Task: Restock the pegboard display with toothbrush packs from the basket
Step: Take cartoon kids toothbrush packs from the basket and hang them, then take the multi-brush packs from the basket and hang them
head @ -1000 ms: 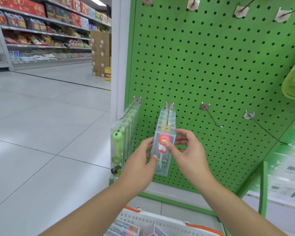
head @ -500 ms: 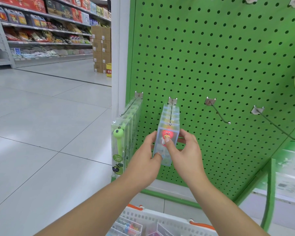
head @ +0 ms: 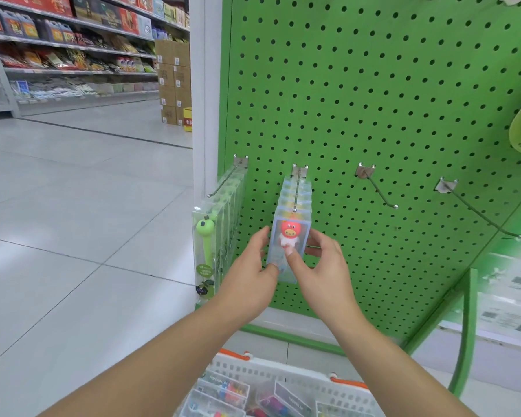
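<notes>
Nearest, the white basket (head: pixel 286 374) of toothbrush packs sits low between both forearms. Beyond it the left hand (head: pixel 250 278) and right hand (head: pixel 322 269) meet on the red-character toothbrush pack (head: pixel 289 245), each grip clamped on one side edge, thumbs across the front. The pack hangs upright, long axis vertical, frontmost on its hook (head: pixel 297 191), just under the tip; sliding it back runs along the hook toward the green pegboard (head: pixel 373 100)

Lower row: four hooks (head: pixel 378 189); two loaded with toothbrush packs (head: pixel 289 236), two bare. One basket (head: pixel 286 376). Two hands (head: pixel 319 272).
</notes>
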